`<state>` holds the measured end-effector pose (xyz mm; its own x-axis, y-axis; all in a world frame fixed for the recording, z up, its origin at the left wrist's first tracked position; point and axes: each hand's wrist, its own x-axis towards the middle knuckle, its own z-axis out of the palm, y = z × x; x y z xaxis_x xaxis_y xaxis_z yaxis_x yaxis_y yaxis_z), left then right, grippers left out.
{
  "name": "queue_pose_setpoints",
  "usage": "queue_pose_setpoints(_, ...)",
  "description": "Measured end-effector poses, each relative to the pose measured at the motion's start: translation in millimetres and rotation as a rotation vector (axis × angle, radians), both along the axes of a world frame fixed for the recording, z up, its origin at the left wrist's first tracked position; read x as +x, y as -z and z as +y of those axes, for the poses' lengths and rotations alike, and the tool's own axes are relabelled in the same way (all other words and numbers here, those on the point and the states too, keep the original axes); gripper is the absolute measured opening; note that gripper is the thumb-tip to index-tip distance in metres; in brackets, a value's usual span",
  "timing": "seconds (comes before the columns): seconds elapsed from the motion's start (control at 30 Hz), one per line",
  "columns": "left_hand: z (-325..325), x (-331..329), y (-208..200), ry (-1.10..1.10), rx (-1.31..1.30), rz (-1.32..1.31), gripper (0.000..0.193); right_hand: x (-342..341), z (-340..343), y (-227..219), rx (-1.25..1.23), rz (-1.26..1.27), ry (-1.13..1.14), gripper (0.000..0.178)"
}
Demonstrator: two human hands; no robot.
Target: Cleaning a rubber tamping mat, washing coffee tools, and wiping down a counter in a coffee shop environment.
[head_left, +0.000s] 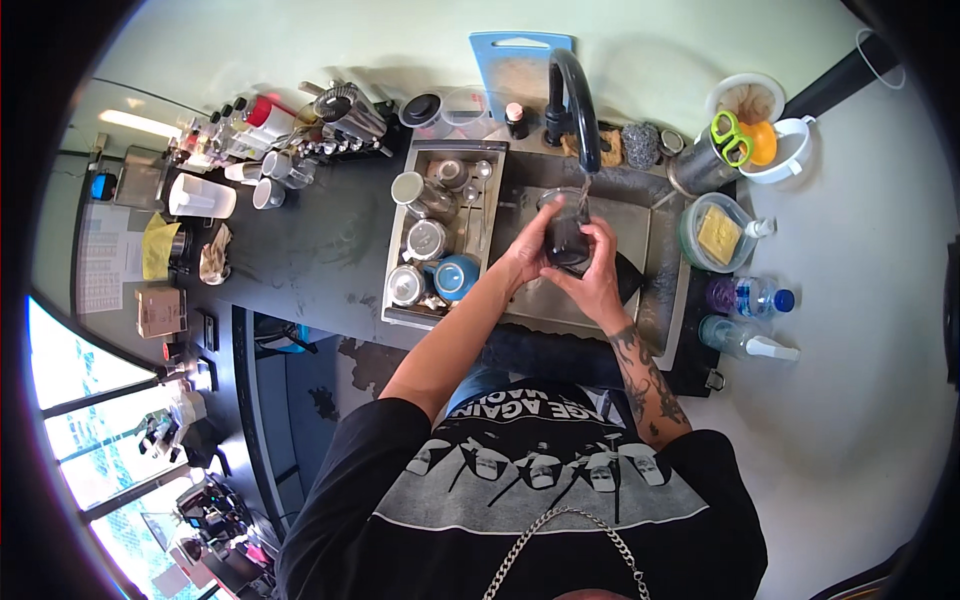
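Over the sink [520,190] I hold a see-through, dark-looking glass vessel [567,240] between both hands. My left hand [532,245] is wrapped round its left side, and my right hand [596,272] grips its right side. Directly above stands a black curved faucet [575,95], from which a thin stream of water runs down to the vessel's rim. The vessel's exact kind and whether its darkness is liquid or tinted glass, I cannot tell. Part of a black object [628,278] shows in the basin beside my right wrist.
Left of the basin, a metal drainer [398,312] carries glasses, cups, spoons and a blue mug [456,277]. A blue cutting board [520,70] leans behind the faucet. To the right are a sponge tub [690,245], bottles [745,297] and a utensil holder with green scissors [730,140].
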<state>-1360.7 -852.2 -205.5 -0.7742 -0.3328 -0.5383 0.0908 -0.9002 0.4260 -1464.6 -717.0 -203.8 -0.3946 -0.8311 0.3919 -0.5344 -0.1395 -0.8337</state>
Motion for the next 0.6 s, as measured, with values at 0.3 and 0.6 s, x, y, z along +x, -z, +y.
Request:
queue_pose_setpoints(0.3,20,-1,1,-0.002,-1.083,-0.169,0.114,-33,-13,27,0.176,-0.238,-0.052,0.103)
queue_pose_setpoints(0.6,19,4,-3,0.194,-1.075,-0.299,0.109,-42,5,-9,0.312,0.189,0.102,0.1)
